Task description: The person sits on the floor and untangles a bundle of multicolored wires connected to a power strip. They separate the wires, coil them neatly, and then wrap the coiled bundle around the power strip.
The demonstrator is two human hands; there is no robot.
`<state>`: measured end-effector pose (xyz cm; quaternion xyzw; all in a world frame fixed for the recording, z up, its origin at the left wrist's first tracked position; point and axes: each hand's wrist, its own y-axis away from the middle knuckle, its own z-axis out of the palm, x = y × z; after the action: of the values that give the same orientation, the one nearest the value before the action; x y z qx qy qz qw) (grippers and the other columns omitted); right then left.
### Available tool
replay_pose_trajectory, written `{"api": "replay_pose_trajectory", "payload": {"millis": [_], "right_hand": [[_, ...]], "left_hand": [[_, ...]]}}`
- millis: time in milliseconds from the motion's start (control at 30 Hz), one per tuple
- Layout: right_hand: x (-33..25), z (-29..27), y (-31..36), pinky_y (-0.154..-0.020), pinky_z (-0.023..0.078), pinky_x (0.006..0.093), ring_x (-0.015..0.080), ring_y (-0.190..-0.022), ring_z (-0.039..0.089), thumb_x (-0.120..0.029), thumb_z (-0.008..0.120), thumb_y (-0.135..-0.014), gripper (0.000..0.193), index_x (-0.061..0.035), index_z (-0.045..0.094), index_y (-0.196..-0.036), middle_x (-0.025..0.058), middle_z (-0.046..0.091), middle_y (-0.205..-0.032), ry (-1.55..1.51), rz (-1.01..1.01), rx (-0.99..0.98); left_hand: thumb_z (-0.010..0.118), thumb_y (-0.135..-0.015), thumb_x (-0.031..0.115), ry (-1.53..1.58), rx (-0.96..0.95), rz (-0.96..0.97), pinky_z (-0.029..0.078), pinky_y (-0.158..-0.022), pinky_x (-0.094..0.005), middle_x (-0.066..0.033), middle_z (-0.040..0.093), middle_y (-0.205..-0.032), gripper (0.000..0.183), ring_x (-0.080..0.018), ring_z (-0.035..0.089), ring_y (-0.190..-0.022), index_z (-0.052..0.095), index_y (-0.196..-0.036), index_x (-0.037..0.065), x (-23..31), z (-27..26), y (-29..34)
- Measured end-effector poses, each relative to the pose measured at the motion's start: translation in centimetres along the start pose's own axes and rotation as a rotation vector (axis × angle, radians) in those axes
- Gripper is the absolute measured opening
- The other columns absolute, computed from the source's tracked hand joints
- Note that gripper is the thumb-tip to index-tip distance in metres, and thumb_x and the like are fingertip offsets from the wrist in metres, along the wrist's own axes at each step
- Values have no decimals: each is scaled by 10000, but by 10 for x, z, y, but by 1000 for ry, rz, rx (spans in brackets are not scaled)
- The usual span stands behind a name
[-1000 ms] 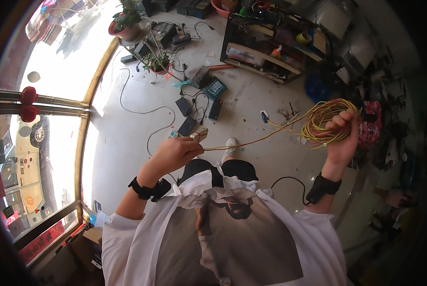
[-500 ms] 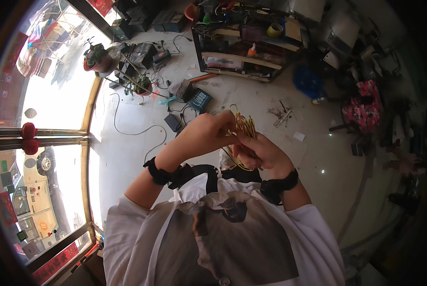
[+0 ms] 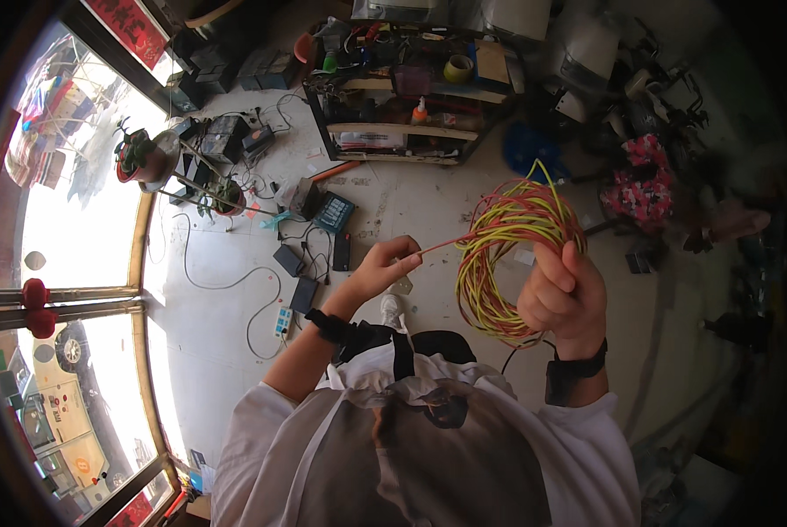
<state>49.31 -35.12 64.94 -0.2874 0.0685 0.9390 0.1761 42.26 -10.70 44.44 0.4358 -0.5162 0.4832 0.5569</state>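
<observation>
A thick coil of red and yellow-green wire [image 3: 477, 299] hangs in front of me at the right, its loops gathered in a ring. My right hand [image 3: 569, 299] is closed round the ring's right side, thumb pointing up. Out to the left, my left hand [image 3: 383, 266] pinches a red strand that runs taut from the coil to its fingertips. A loose yellow end sticks up at the top of the coil. Both wrists wear black bands.
A low shelf unit [image 3: 402, 145] with tools and tape stands ahead. Black battery boxes, cables, a white power strip [image 3: 283, 321] and potted plants [image 3: 138, 158] sit at the left beside the glass door. A blue bag [image 3: 529, 151] and a pink floral item [image 3: 641, 189] are at the right.
The hands have moved apart: the right one went right with the coil, now opened into a wide ring, while the left one moved left with a strand. The view has shifted slightly right.
</observation>
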Motion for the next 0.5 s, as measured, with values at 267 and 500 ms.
{"api": "replay_pose_trajectory", "payload": {"millis": [267, 500], "right_hand": [[-84, 49, 74, -356, 261, 257, 89, -342, 285, -339, 345, -1076, 360, -107, 395, -805, -20, 351, -460, 5, -600, -87], [-95, -9, 98, -658, 455, 318, 137, -666, 557, -277, 380, -1070, 264, -82, 487, -927, 45, 606, -805, 140, -921, 389]], "left_hand": [[701, -894, 241, -507, 101, -133, 504, -730, -377, -140, 655, -837, 235, -289, 652, -796, 663, -924, 11, -107, 19, 22], [647, -900, 209, -620, -14, 96, 519, -688, -421, -112, 646, -861, 147, -332, 647, -788, 679, -934, 69, -70, 31, 32]]}}
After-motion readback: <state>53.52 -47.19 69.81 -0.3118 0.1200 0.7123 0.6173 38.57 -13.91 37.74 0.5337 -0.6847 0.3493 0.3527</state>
